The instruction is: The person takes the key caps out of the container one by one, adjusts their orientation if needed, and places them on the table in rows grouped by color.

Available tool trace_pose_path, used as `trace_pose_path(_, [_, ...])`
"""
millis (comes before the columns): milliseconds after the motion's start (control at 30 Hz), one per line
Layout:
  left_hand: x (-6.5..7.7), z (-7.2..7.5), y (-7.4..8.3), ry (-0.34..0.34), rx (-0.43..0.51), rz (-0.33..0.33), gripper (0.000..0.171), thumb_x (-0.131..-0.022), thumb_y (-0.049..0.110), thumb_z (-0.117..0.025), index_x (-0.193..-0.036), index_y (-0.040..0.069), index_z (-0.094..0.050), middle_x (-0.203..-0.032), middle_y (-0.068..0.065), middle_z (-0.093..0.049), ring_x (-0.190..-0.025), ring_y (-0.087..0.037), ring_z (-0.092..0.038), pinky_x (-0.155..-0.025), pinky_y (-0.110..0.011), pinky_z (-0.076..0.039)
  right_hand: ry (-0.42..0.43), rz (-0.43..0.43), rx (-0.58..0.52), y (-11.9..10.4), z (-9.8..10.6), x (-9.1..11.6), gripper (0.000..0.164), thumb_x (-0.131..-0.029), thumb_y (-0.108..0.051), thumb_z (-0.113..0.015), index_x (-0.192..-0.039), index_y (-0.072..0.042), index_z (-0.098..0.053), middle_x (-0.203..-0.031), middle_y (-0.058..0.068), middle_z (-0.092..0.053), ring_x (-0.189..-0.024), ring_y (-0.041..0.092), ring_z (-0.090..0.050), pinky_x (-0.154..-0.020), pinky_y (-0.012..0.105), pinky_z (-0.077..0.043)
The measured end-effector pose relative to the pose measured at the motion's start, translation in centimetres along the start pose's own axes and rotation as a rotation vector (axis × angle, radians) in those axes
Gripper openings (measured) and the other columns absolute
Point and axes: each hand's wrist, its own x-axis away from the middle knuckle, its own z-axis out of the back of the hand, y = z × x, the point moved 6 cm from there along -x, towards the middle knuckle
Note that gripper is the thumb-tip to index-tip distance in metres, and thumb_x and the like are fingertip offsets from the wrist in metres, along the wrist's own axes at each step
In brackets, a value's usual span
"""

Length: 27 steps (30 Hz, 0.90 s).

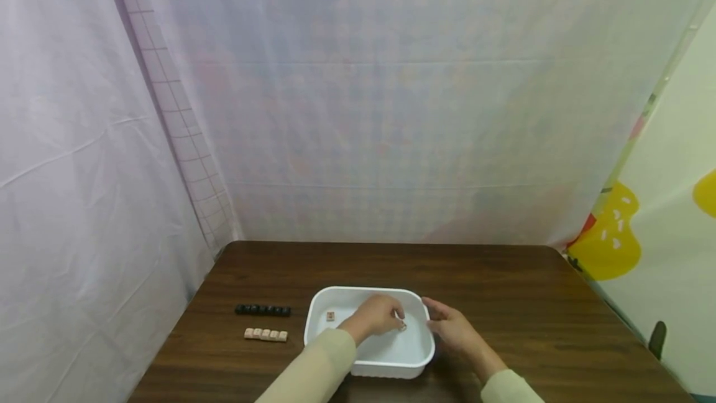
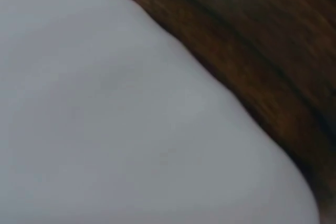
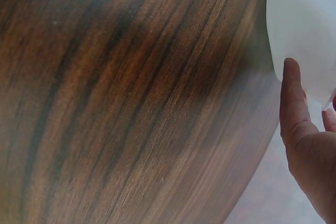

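In the head view my left hand (image 1: 380,314) reaches down into a white plastic basin (image 1: 363,367). Its thumb and fingers pinch a small square piece (image 1: 402,326), pale with darker marks, near the right side of the basin floor. Another small brown-marked square piece (image 1: 330,316) lies toward the left inside. My right hand (image 1: 454,329) is at the basin's right side, fingers fairly straight against the rim and outer wall. The right wrist view shows one of its fingers (image 3: 292,95) along the white wall. Close-up white basin wall (image 2: 131,108) fills most of the left wrist view.
Left of the basin, on the dark wood table (image 1: 492,278), lie a row of small black square pieces (image 1: 263,310) and a row of cream ones (image 1: 265,334). White curtains (image 1: 380,142) hang behind and at the left.
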Motion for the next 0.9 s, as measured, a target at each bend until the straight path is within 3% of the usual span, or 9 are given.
trace_pose_path(167, [0.16,-0.11,0.03,-0.02,-0.032,-0.023,0.021,-0.084,0.015,-0.076,-0.105,0.012,-0.075,-0.086,0.004,-0.07,-0.075,-0.005,-0.058,-0.074,-0.018,-0.045,0.022,-0.018,0.006,-0.18,0.04,0.14,0.056,-0.086,0.012,-0.052,-0.142,0.01,-0.044,-0.113,0.032,-0.06,-0.095,0.035,-0.064,-0.075,0.049,-0.056])
trace_pose_path(367, [0.36,-0.29,-0.13,-0.036,-0.084,0.001,0.009,-0.083,0.019,-0.077,-0.091,0.015,-0.076,-0.075,0.008,-0.065,-0.069,-0.004,-0.054,-0.069,-0.017,-0.042,0.037,-0.021,0.043,-0.11,0.2,0.08,0.054,-0.086,0.011,-0.054,-0.14,0.008,-0.047,-0.115,0.033,-0.059,-0.095,0.034,-0.063,-0.076,0.048,-0.056])
trace_pose_path(567, [0.39,-0.38,-0.56,-0.039,-0.069,0.04,0.019,-0.082,0.022,-0.077,-0.098,0.012,-0.076,-0.079,0.006,-0.068,-0.072,-0.006,-0.057,-0.074,-0.018,-0.045,0.039,-0.01,0.055,-0.19,0.18,0.01,0.054,-0.086,0.012,-0.054,-0.139,0.009,-0.048,-0.114,0.034,-0.06,-0.097,0.035,-0.063,-0.078,0.048,-0.056])
trace_pose_path(733, [0.35,-0.47,-0.68,-0.052,-0.051,0.052,0.011,-0.081,0.019,-0.078,-0.091,0.014,-0.076,-0.074,0.008,-0.065,-0.069,-0.005,-0.054,-0.07,-0.017,-0.043,0.039,-0.012,0.08,-0.22,0.21,-0.05,0.054,-0.086,0.011,-0.054,-0.14,0.009,-0.047,-0.118,0.036,-0.058,-0.1,0.037,-0.062,-0.08,0.048,-0.055])
trace_pose_path(900, [0.27,0.0,-0.75,0.015,0.032,0.045,0.009,-0.078,0.012,-0.079,-0.085,0.01,-0.073,-0.069,0.007,-0.061,-0.063,-0.003,-0.051,-0.065,-0.016,-0.043,0.037,-0.016,0.07,-0.02,0.25,-0.09,0.054,-0.087,0.011,-0.054,-0.14,0.008,-0.047,-0.118,0.035,-0.058,-0.099,0.036,-0.062,-0.078,0.048,-0.056])
